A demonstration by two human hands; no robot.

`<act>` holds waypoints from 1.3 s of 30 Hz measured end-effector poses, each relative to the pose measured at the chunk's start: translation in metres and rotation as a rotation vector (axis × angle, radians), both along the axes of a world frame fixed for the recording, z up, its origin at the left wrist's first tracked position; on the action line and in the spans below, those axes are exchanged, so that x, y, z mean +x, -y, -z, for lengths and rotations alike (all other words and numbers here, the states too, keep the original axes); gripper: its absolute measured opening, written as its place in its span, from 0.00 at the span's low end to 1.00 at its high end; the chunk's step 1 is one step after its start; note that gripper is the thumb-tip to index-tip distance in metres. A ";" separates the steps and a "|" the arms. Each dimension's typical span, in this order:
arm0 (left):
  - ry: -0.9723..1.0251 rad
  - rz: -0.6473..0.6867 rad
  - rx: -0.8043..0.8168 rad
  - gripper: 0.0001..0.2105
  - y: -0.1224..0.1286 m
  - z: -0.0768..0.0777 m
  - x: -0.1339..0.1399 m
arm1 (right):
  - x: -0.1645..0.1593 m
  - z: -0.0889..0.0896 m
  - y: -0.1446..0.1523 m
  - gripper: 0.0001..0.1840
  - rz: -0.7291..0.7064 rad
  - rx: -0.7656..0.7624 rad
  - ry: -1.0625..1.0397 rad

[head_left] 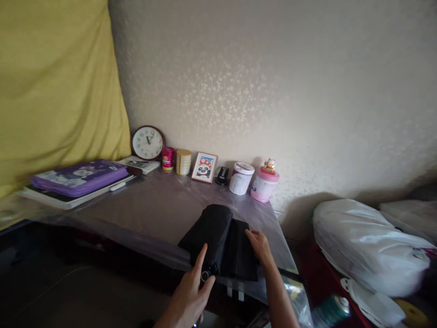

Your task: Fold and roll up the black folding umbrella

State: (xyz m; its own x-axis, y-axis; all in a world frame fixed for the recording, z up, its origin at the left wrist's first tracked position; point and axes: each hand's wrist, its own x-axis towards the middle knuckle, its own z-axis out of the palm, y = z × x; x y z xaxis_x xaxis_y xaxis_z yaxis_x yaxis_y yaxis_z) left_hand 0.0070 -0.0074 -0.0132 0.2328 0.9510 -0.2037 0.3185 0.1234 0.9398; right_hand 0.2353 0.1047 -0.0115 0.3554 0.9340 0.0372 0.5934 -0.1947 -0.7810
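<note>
A black folding umbrella lies near the front edge of the table, its fabric collapsed and its panels loose. My left hand is closed around the handle end, with the forefinger and thumb stretched along it. Between these two fingers a round silver-rimmed button shows; most of the handle is hidden by the hand. On the right side, my right hand pinches the edge of a flat fabric panel between thumb and fingers. A black strap sticks out to the right, beyond my right wrist.
Along the wall stand a clock, a red can, a yellow can, a panda picture and two tubs. A purple case lies at left. White bags and a spray can are at right.
</note>
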 end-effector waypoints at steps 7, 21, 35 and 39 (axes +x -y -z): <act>0.135 -0.034 -0.026 0.36 0.001 -0.004 -0.004 | -0.007 -0.012 0.011 0.18 -0.218 0.052 -0.772; 0.107 -0.016 0.065 0.33 0.005 -0.015 -0.012 | -0.071 -0.049 -0.019 0.32 -0.189 0.183 -0.839; -0.010 -0.017 0.066 0.33 -0.003 0.005 -0.010 | -0.113 -0.025 -0.038 0.40 -0.305 0.150 -0.499; -0.067 -0.134 0.064 0.35 -0.001 0.005 -0.005 | -0.113 -0.018 -0.043 0.40 -0.354 0.168 -0.393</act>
